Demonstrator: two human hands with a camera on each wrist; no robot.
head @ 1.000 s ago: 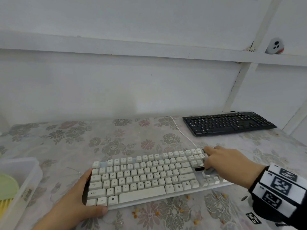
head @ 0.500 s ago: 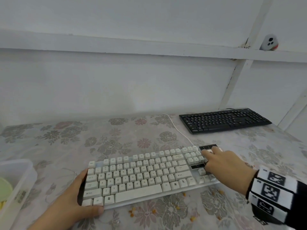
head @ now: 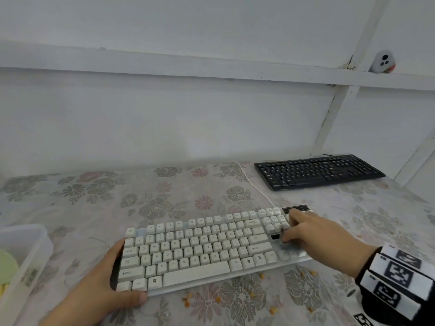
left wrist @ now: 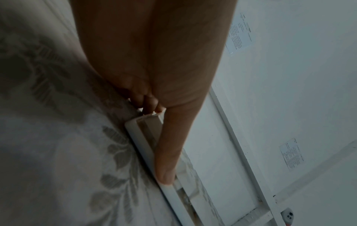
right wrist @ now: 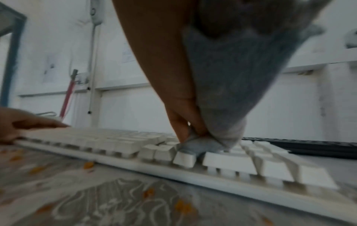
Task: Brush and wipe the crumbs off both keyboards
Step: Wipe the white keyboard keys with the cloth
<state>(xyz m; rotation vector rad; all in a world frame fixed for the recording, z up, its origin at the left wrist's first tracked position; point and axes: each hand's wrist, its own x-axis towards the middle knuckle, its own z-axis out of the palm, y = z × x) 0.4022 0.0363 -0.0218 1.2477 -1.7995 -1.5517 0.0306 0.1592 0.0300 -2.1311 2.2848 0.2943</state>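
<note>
A person's right hand (head: 313,234) presses a bunched grey wiping cloth (right wrist: 228,85) onto the keys at the right end of a cream-white corded keyboard (head: 202,250), which lies near the front edge of a table covered in a pale floral plastic cloth (head: 98,198). The fingers are curled tightly round the cloth, thumb and forefinger pinching its lower fold against the keycaps between the main block and the number pad. The left hand (head: 110,288) steadies the keyboard's left end, thumb (left wrist: 168,152) laid along the front edge and the other fingers wrapped over the side.

Small orange crumbs (head: 263,276) lie scattered on the table just in front of the keyboard. A flat black keyboard (head: 317,171) sits well apart at the far right, by the white wall. A translucent plastic tub (head: 30,255) stands at the left edge; something pale green is inside, possibly the brush, though too little of it shows to be sure.

The step in hand appears to be the wiping of the white keyboard, now at its last section. The next move calls for drawing the cloth across the number pad with light pressure, keeping the left hand firm so the board does not slide, and then turning to the black keyboard, which looks untouched.
</note>
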